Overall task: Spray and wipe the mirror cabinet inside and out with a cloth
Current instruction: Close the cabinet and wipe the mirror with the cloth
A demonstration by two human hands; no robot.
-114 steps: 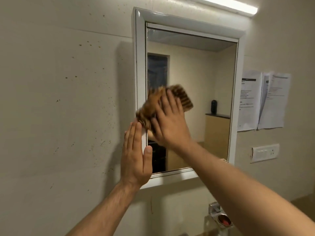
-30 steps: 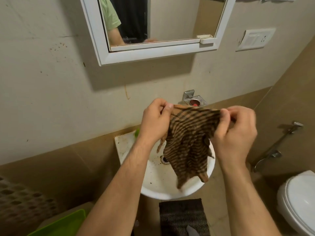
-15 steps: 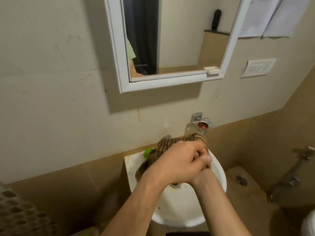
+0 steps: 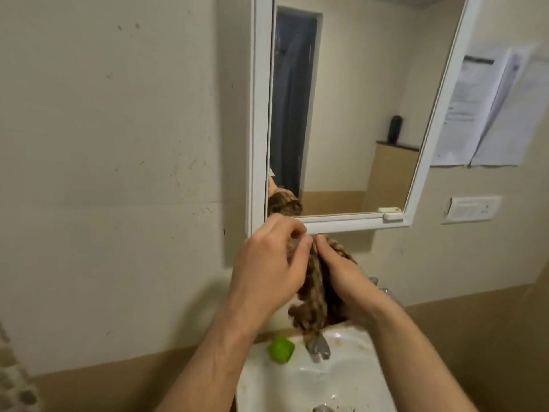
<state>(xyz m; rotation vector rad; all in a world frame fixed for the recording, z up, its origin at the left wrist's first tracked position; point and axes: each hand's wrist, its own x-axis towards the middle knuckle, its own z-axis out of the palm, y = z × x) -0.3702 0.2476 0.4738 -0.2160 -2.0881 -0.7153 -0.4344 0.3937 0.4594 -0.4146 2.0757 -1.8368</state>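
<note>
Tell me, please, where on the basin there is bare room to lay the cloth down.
The basin bowl is bare between the tap and the drain. The back-left rim is crowded: a green object sits beside the tap, and the cloth hangs over it. The right rim is hidden by the right forearm.

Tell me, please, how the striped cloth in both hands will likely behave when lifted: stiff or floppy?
Probably floppy: the cloth hangs in bunched folds between the left hand and the right hand. Likely light, since loosely curled fingers seem enough to hold it. Its coarse-looking weave should resist slipping.
</note>
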